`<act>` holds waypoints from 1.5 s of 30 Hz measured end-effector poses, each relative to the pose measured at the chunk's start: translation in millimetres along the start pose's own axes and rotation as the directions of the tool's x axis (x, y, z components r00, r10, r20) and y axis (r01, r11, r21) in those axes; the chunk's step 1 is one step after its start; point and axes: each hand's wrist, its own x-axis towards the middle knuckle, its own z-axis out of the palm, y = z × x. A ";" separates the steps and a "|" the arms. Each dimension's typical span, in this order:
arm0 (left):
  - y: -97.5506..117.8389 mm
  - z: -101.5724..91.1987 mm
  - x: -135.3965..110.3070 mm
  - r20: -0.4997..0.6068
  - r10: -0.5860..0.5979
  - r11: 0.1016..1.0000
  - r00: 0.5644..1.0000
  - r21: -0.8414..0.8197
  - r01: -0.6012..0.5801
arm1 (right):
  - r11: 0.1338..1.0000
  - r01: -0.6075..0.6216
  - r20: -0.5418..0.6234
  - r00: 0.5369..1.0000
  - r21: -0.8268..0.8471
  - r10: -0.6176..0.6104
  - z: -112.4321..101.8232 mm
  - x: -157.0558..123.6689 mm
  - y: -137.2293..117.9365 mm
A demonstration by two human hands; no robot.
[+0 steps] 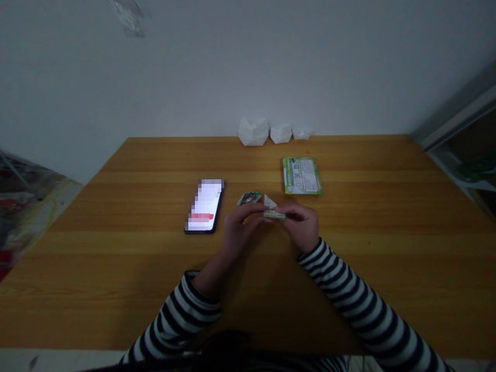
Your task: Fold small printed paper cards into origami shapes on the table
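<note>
Folded green-printed card [274, 212] is pinched between the fingertips of the left hand [241, 231] and right hand [301, 226], above the wooden table [116, 289]. A slackened pinch could let its white corner spring open; careless elbows could knock the nearby folded scrap [249, 198].

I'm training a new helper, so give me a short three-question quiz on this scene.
1. True or false: the phone has its screen lit.
2. What is pinched between the left hand and the right hand?
A) the phone
B) a small folded paper
C) a white lump
3. How many white lumps sit at the far edge of the table?

Key: 1 true; 2 B; 3 three.
</note>
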 end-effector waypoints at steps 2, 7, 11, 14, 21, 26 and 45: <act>-2.7 -1.0 -0.4 -0.042 -0.028 1.000 0.999 0.006 0.029 | 0.999 -0.021 0.053 0.998 0.027 0.019 0.3 1.4 -1.4; -3.4 1.1 -1.7 -0.088 -0.124 0.991 0.988 -0.059 0.119 | 0.988 -0.122 0.076 0.990 0.096 0.115 3.1 1.1 -5.5; -0.9 4.2 -1.2 -0.110 -0.181 0.981 0.977 -0.093 0.171 | 0.963 -0.218 0.105 0.973 0.157 0.203 5.3 0.7 -10.0; 2.2 6.5 -0.2 -0.137 -0.221 0.969 0.965 -0.138 0.203 | 0.951 -0.258 0.132 0.962 0.168 0.238 6.2 1.1 -12.6; 9.4 13.5 -1.6 -0.206 -0.319 0.933 0.925 -0.242 0.267 | 0.931 -0.271 0.058 0.963 0.244 0.265 19.0 -3.2 -12.4; 7.1 16.9 -1.0 -0.201 -0.407 0.887 0.891 -0.322 0.332 | 0.917 -0.281 0.015 0.957 0.282 0.288 26.7 -5.2 -14.8; -2.3 9.4 4.1 0.121 -0.370 0.815 0.921 -0.432 0.385 | 0.960 -0.232 0.134 0.968 0.154 0.213 11.4 0.6 -6.1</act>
